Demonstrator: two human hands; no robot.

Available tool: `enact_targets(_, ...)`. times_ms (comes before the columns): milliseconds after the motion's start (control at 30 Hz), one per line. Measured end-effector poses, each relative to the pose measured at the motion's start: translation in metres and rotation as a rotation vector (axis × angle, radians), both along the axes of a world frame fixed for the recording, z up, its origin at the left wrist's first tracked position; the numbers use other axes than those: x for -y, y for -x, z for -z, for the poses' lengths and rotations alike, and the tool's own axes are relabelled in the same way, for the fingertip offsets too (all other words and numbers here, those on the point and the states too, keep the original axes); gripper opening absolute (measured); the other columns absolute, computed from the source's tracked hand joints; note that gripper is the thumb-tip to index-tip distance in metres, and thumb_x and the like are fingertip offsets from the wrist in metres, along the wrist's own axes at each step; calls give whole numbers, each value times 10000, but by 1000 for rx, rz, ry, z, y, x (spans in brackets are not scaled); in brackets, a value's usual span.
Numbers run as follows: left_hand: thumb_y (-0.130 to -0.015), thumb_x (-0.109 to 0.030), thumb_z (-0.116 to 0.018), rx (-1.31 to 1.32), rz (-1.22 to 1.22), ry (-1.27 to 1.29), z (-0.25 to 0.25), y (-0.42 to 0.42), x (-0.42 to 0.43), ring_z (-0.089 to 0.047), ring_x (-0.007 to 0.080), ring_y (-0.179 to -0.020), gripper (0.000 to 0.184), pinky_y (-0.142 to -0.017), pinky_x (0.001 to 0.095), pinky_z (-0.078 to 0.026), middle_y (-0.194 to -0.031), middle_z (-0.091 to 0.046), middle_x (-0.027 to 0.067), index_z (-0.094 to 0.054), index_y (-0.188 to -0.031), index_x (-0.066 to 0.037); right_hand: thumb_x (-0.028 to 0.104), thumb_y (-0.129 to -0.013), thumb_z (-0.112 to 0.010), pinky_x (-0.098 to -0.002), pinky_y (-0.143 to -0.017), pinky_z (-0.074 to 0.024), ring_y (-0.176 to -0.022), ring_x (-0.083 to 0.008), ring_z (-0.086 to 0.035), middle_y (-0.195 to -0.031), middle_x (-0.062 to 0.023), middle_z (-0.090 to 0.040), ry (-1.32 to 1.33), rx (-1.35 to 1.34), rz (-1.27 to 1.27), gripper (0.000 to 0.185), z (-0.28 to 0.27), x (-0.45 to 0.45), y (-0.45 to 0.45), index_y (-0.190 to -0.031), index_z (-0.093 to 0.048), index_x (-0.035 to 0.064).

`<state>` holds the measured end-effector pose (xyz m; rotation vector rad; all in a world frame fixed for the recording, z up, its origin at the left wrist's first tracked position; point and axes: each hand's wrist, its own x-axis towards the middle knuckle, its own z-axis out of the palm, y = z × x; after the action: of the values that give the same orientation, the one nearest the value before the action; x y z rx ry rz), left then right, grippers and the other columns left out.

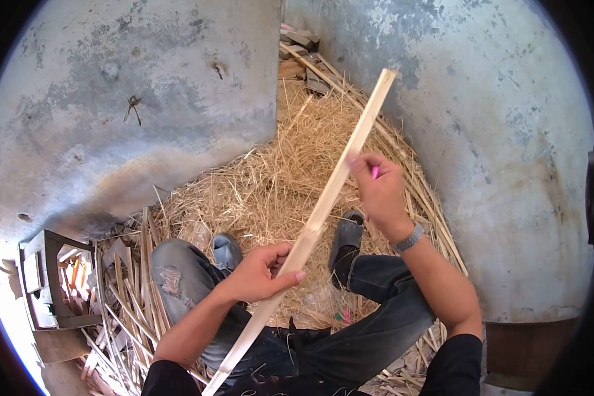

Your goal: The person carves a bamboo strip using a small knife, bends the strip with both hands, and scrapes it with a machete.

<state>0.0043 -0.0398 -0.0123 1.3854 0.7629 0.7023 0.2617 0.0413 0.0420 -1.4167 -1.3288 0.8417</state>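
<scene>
1. While the pale strip [328,198] runs diagonally from near left to far right, its long flat face shows smooth, wood-like material, straight edges and a darker joint mark near mid-length; far end cut blunt.
2. Left hand [257,270]: clamped on the strip below the joint mark, thumb across the upper face, fingers curled at the left edge.
3. Right hand [381,191]: curled closed on a small pink item [375,172], mostly hidden by the fingers, type can't tell. Hand sits at the strip's right edge, farther out than the left hand; thumb side at the edge, slightly blurred, exact contact unclear.
4. Strip position: between the two hands, passing over the left thigh at the near end; far end sticks out well past the right hand.
5. Grey band on right wrist [410,237]. Faded jeans [389,330], ripped at left knee; dark shoes [348,231] either side of the strip.
6. Floor: thick, tangled, straw-coloured shavings [270,191], thin and curly, beneath the strip.
7. Left: loose split sticks [135,297] beside a dark box-like frame [56,290].
8. Far: rough blocks piled in the corner. Long slats [435,211] along the right wall [488,132]; left wall [178,86] stained, patchy grey, peeling. Both walls hem in the shavings.
</scene>
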Motion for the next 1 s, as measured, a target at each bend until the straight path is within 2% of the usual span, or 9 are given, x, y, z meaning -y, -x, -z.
enact_targets(100,-971,-195,-713,15,287,155,-5,1,-1,-667,60,-812,252,-708,230,-507,-852,-718,22,-643,-1113,0,301,-963,-731,-229,-452,-275,-505,-19,-372,-577,77,-473,-44,-199,152,293,-7,-16,-27,-853,-710,30)
enact_targets(167,-973,-200,-711,25,299,171,-6,-1,1,-663,55,-809,245,-701,227,-501,-851,-720,18,-645,-1101,-2,293,-968,-726,-224,-418,-251,-458,-18,-358,-569,74,-461,-35,-334,267,268,-18,-19,-40,-856,-680,54)
enact_targets(333,-970,-222,-718,-18,324,137,-6,-1,-1,-634,38,-774,248,-669,219,-479,-835,-714,3,-651,-1079,-10,291,-968,-727,-231,-400,-246,-434,-25,-347,-563,76,-450,-42,-365,262,249,-15,-16,-64,-871,-644,77)
enact_targets(400,-979,-180,-704,-38,374,114,-6,0,-2,-605,20,-784,260,-667,201,-472,-871,-713,10,-627,-1135,13,292,-968,-727,-229,-402,-246,-436,-23,-344,-561,78,-448,-43,-375,261,250,-16,-14,-63,-872,-638,79)
enact_targets(500,-962,-246,-730,-31,352,132,-10,-2,-2,-596,31,-729,264,-639,221,-461,-798,-682,-14,-663,-1072,-16,297,-969,-726,-228,-402,-246,-433,-23,-339,-552,81,-440,-52,-378,253,255,-17,-12,-62,-864,-640,81)
enact_targets(800,-967,-214,-724,-67,319,70,2,-3,-2,-584,25,-745,243,-651,216,-463,-813,-680,-8,-661,-1072,-4,257,-965,-725,-221,-405,-232,-437,-22,-317,-577,93,-419,-3,-377,177,189,-16,-9,-62,-903,-625,109)
enact_targets(900,-961,-209,-730,-52,217,89,7,-4,-1,-569,25,-713,230,-628,221,-454,-778,-655,-20,-662,-1035,-2,227,-965,-717,-221,-407,-237,-439,-20,-317,-577,87,-431,60,-352,119,161,-17,-4,-57,-965,-653,79)
enact_targets(967,-958,-199,-733,-78,169,96,4,-5,-2,-564,26,-701,221,-620,221,-450,-766,-647,-22,-656,-1021,-2,246,-946,-737,-203,-433,-275,-486,0,-391,-628,87,-502,92,-234,41,274,-15,-2,-54,-1049,-693,-5)
enact_targets(1000,-955,-190,-736,-103,119,104,3,-5,-2,-559,27,-689,213,-612,221,-447,-753,-639,-23,-650,-1007,-2,246,-946,-737,-203,-433,-275,-486,0,-391,-628,87,-502,91,-234,42,274,-14,-2,-53,-1049,-693,-5)
